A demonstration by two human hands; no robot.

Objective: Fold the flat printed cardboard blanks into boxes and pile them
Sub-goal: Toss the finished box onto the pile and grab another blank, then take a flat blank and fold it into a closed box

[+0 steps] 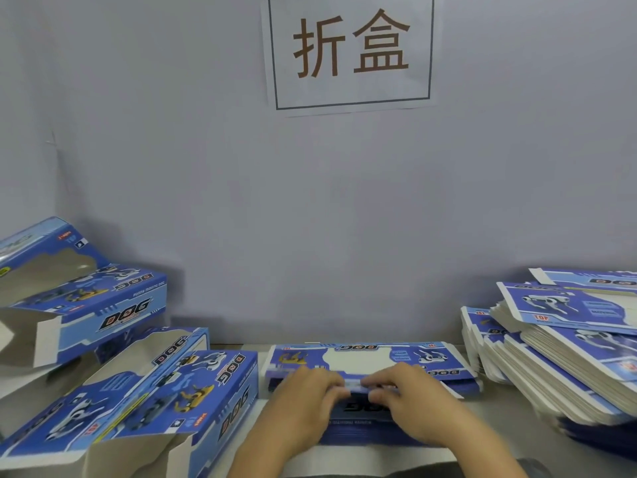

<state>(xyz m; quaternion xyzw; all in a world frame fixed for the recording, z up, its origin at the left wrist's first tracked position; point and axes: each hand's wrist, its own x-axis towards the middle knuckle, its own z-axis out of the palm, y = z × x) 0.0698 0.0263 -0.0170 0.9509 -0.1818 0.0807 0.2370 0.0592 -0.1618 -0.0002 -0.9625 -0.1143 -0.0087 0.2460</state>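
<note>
At the near edge of the worktop, midway along it, a flat printed blank lies on a low stack of the same blanks. Left hand and right hand meet at its centre fold line, fingers curled over a raised strip of card and pinching it between them. Motion blur softens the fingertips, so the exact hold on the strip cannot be confirmed; it appears to be a narrow pinch by both hands.

Toward the right edge, a tall slanting supply stack of unfolded blanks leans against the wall. Toward the left edge and near-left corner, folded boxes lie piled, some with open end flaps.

Assessment: the card is light and thin, stiff across its panels but ready to bend along the pre-scored creases. The glossy print will likely be slippery under flat fingers. Best purchase is at the crease edges or flap margins, thumbs beneath, not on the window cut-out, where the card is weakest and may buckle or tear.
</note>
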